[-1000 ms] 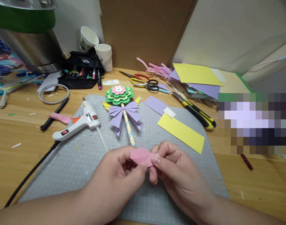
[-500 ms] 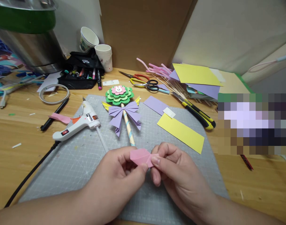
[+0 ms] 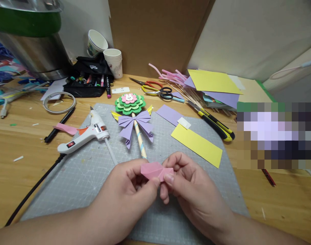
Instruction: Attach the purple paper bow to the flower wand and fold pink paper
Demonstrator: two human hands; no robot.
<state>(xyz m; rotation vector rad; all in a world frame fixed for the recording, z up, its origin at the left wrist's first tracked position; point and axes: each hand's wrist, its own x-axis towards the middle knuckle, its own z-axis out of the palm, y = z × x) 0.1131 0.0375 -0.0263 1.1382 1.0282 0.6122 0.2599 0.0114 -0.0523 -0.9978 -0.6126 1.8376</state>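
A small folded pink paper (image 3: 152, 170) is held just above the grey cutting mat (image 3: 89, 170). My left hand (image 3: 125, 197) pinches its left part between thumb and fingers. My right hand (image 3: 191, 187) pinches its right end, fingers curled. Just beyond my hands lies a paper flower on a stick (image 3: 131, 109), green and pink petals with a purple bow, its stick end reaching to my fingers.
A white glue gun (image 3: 81, 137) with black cord lies on the mat's left. A yellow strip (image 3: 196, 144) and a purple strip (image 3: 169, 114) lie at the right. Scissors (image 3: 155, 89), a yellow utility knife (image 3: 214, 122), paper cups (image 3: 114, 61), a marker case (image 3: 86, 81) and a tape roll (image 3: 59, 101) stand behind.
My right hand's fingers have shifted slightly up along the pink paper's right end; the paper and my left hand have barely moved.
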